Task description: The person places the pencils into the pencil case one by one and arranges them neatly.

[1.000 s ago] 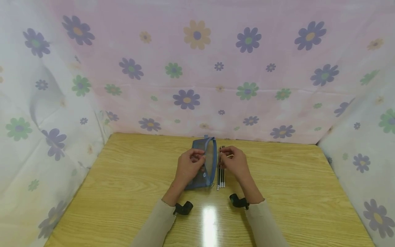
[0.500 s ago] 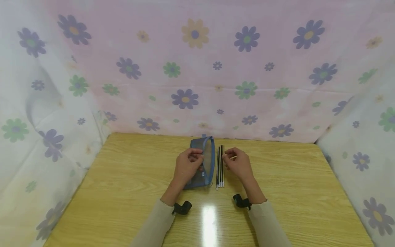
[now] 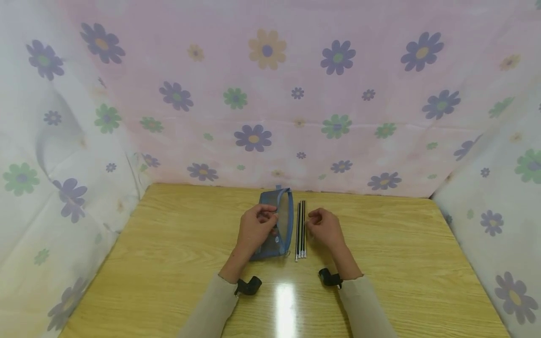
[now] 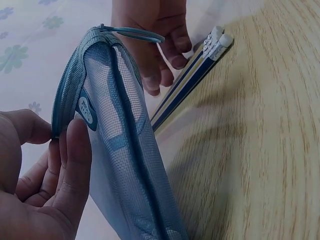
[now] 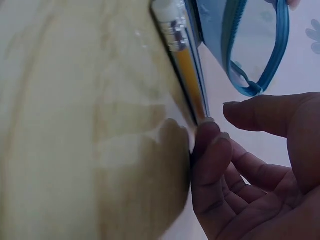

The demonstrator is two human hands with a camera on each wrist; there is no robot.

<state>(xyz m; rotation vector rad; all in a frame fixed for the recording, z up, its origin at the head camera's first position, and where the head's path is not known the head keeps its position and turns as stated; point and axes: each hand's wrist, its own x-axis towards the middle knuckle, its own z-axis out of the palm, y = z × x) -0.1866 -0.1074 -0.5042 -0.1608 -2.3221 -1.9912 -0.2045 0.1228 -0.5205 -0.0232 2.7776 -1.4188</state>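
Observation:
A blue mesh zip pouch [image 3: 285, 218] stands on its side at the middle of the table, its zipped mouth gaping towards the right. My left hand [image 3: 255, 227] pinches the pouch's edge between thumb and fingers, as the left wrist view shows close up. Right beside the mouth lies a row of several striped pencils [image 3: 301, 230] with white erasers pointing towards me. Next to their right side is my right hand [image 3: 327, 229]. In the right wrist view its fingertips [image 5: 206, 132] are right at the pencils [image 5: 186, 70], with the thumb held apart and nothing between.
The wooden table [image 3: 401, 263] reaches back to a flowered cloth [image 3: 270, 94], which also hangs at both sides. A black wrist camera [image 3: 248, 285] is strapped to the left wrist, another black camera [image 3: 329, 278] to the right.
My right hand has shifted from over the pencils to just right of them, its fingers off their tops. The left hand keeps its pinch on the pouch.

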